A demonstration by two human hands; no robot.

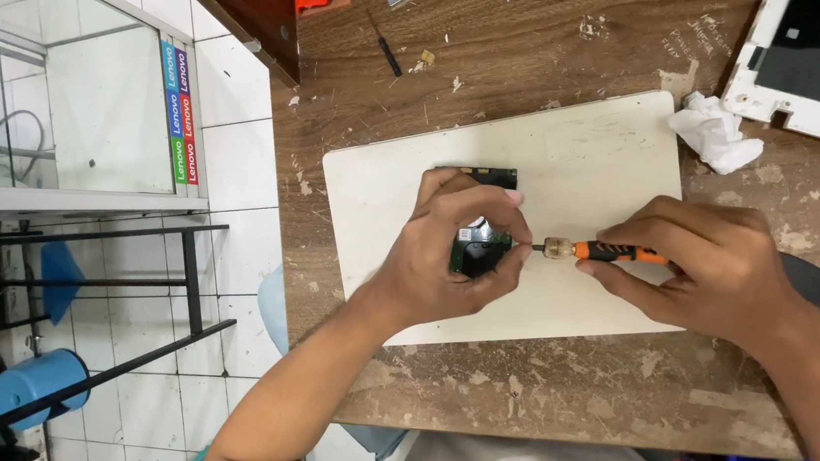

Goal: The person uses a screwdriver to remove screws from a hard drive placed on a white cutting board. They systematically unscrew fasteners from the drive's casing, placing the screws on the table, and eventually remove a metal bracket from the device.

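Head view: screwdriver [598,251] level, tip leftward

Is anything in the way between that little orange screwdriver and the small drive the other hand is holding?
Nothing visible. The right hand holds the screwdriver level, its tip right at the edge of the drive, beside the left hand's fingertips. The left hand covers most of the drive.

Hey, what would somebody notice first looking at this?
Mid-frame, the left hand grips a small green circuit-board drive on a cream mat, while the right hand points an orange-handled screwdriver at its edge. A crumpled white tissue lies on the worn wooden table.
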